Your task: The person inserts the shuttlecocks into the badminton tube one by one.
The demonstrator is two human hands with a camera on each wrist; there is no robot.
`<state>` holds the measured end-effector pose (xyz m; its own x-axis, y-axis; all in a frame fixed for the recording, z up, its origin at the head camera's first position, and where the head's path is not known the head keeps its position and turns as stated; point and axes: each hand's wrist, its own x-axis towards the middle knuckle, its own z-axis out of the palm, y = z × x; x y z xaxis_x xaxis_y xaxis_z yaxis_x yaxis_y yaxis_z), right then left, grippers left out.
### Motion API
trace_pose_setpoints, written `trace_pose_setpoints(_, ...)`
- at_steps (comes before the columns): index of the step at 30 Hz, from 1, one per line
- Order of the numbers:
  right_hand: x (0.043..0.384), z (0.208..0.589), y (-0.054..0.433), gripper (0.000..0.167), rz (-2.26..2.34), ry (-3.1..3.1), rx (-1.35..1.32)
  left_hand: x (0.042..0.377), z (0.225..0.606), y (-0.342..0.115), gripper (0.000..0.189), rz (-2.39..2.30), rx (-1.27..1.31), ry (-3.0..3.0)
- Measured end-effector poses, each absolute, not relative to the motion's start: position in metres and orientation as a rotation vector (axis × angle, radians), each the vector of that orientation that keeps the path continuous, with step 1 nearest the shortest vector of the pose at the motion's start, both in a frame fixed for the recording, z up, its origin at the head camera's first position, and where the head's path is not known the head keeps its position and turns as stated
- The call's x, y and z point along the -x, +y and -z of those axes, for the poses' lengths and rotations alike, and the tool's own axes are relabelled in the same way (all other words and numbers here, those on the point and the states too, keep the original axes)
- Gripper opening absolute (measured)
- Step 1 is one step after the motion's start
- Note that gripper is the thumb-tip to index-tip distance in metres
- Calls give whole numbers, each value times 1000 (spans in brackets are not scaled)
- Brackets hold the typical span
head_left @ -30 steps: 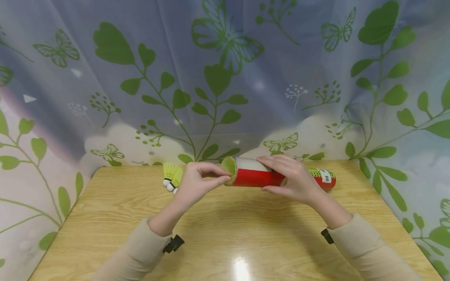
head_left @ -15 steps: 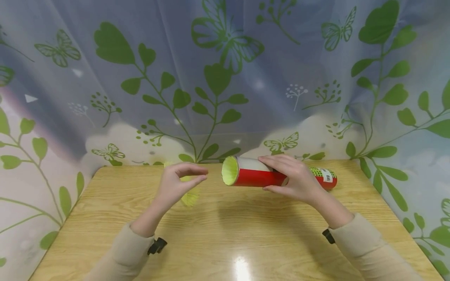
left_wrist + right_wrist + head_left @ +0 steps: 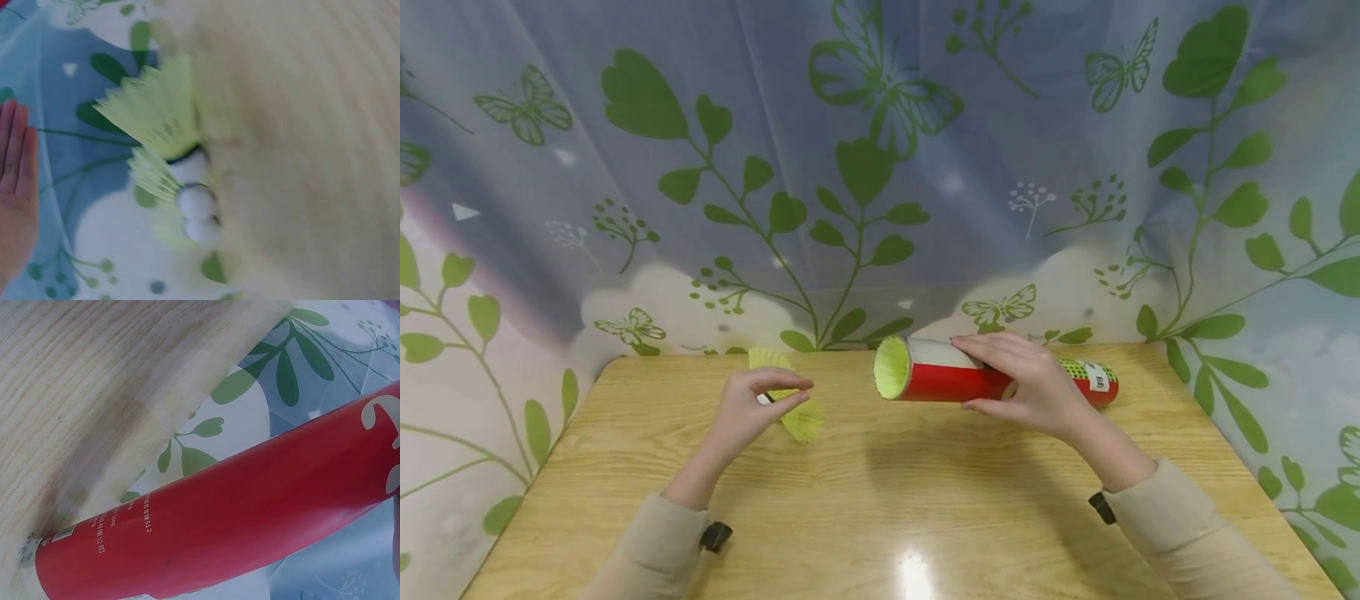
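Observation:
My right hand [image 3: 1037, 383] grips a red and white shuttlecock tube [image 3: 951, 380], which lies nearly level above the table. At its left mouth shows the yellow skirt of a shuttlecock [image 3: 891, 368]. The tube's red side [image 3: 219, 506] fills much of the right wrist view. My left hand [image 3: 748, 408] is away from the tube, over loose yellow shuttlecocks [image 3: 806, 422]; a gap separates its thumb from its fingers, and nothing is held. In the left wrist view, that hand's straight fingers [image 3: 28, 162] appear at the left edge, apart from the white-corked shuttlecocks [image 3: 156, 119].
A wooden table [image 3: 880, 500] lies beneath both hands. Behind it hangs a curtain [image 3: 760, 208] with green leaves and butterflies, which meets the table's back edge and also stands at both sides.
My left hand has let go at the tube's mouth and moved left to the loose shuttlecocks. The skirt in the mouth is now uncovered. My right hand and the tube have hardly moved.

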<state>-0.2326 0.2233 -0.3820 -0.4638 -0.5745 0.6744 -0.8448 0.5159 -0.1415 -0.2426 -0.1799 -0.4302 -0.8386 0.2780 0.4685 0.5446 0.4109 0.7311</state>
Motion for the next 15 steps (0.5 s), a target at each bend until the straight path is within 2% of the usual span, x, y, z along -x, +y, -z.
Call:
trace_pose_setpoints(9, 233, 383, 224, 78, -631, -2189, -1157, 260, 456, -201, 19, 1312, 744, -2520)
trace_pose_setpoints(15, 232, 383, 225, 79, -624, -2196, -1150, 272, 460, -211, 27, 1340, 809, -2654)
